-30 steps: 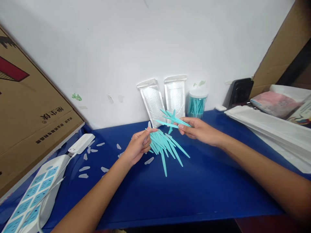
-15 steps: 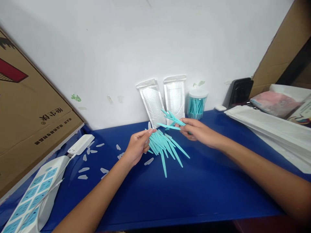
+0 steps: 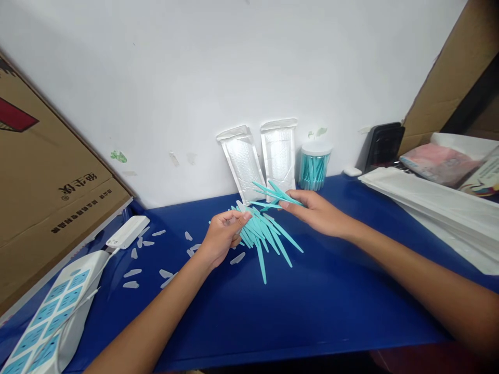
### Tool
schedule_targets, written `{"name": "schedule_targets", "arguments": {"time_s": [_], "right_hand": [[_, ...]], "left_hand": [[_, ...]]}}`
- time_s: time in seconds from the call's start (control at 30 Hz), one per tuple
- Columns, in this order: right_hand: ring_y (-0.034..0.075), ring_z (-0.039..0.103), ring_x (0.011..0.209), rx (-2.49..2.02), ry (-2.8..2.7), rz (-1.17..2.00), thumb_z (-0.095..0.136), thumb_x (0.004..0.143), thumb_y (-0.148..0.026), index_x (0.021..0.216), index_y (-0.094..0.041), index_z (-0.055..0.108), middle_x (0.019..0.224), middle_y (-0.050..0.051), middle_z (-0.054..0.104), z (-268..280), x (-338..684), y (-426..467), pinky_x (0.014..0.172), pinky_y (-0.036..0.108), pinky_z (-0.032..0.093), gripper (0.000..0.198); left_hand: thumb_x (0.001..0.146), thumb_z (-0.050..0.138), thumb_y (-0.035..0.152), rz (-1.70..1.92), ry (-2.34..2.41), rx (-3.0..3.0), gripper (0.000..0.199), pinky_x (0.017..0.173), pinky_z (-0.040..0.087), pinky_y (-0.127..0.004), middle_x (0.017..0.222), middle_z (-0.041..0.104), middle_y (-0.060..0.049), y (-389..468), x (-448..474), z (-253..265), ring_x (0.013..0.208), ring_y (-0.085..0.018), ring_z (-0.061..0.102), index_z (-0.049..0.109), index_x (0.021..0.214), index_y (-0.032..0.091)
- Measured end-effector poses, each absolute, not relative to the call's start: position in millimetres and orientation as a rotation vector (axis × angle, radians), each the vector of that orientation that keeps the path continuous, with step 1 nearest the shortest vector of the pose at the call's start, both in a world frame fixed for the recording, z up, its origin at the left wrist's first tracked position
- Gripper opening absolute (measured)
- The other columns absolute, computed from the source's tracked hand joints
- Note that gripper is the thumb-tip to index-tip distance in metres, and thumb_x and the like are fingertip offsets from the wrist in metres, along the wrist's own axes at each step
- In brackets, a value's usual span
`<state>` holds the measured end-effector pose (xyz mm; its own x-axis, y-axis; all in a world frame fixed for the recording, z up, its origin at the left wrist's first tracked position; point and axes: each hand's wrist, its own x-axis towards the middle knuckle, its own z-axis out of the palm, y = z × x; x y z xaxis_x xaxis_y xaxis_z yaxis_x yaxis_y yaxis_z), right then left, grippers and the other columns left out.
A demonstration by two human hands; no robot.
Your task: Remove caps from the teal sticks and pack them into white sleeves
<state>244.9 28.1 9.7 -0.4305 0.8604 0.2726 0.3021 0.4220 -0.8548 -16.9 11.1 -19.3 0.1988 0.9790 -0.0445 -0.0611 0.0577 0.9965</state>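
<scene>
A loose pile of slim turquoise eyebrow razors (image 3: 265,236) lies fanned out on the blue tabletop. My left hand (image 3: 224,234) is closed in a pinch at the pile's left edge; what its fingertips hold is not clear. A pale translucent piece (image 3: 242,206) shows just beyond those fingertips. Over the pile's far right side, my right hand (image 3: 314,212) grips several turquoise razors (image 3: 275,193), their tips pointing left. Small translucent blade covers (image 3: 132,272) are scattered left of my left hand, and one cover (image 3: 237,258) lies close below it.
Two silvery padded pouches (image 3: 244,163) lean against the wall. Beside them stands a white-lidded jar (image 3: 315,169) of turquoise razors. A power strip (image 3: 74,306) and white adapter (image 3: 128,232) sit at left, near a cardboard box (image 3: 58,171). White packaging (image 3: 429,205) lies at right.
My right hand has shifted slightly left, and the razors in it sit closer together. My left thumb has moved a little to the right. The view has turned slightly.
</scene>
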Motion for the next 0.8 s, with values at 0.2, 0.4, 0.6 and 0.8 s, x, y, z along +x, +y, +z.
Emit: {"name": "schedule_targets", "arguments": {"time_s": [0.2,0.4,0.6,0.8], "right_hand": [[0.023,0.058,0.087,-0.959,-2.02,0.879,0.053,0.103,-0.049,0.096,-0.019,0.067,0.094,0.005,0.065,8,243,26,0.078,0.033,0.043,0.033],[0.02,0.055,0.081,-0.903,-2.051,0.876,0.055,0.103,-0.044,0.095,-0.019,0.066,0.088,0.002,0.062,5,242,25,0.074,0.031,0.042,0.029],[0.017,0.052,0.076,-0.894,-2.066,0.89,0.054,0.104,-0.045,0.095,-0.02,0.064,0.083,0.0,0.059,1,239,22,0.07,0.03,0.04,0.029],[0.02,0.056,0.08,-0.866,-2.068,0.922,0.052,0.103,-0.051,0.097,-0.021,0.063,0.09,0.003,0.064,-4,232,18,0.07,0.03,0.042,0.033]], "left_hand": [[0.077,0.086,0.053,1.067,1.021,1.178,0.044,0.043,0.02,-0.021,0.051,0.027,0.012,9,-15,-17,0.044,-0.003,0.016,0.067,0.086,0.015],[0.075,0.087,0.054,1.07,1.028,1.172,0.044,0.043,0.019,-0.021,0.052,0.027,0.012,7,-14,-18,0.044,-0.002,0.015,0.067,0.084,0.015],[0.074,0.088,0.053,1.085,1.044,1.206,0.044,0.041,0.021,-0.021,0.054,0.033,0.01,8,-11,-20,0.043,-0.003,0.021,0.063,0.076,0.017],[0.077,0.085,0.052,1.065,1.069,1.336,0.039,0.041,0.02,-0.022,0.055,0.032,0.009,7,-11,-21,0.043,-0.004,0.024,0.069,0.079,0.016]]}}
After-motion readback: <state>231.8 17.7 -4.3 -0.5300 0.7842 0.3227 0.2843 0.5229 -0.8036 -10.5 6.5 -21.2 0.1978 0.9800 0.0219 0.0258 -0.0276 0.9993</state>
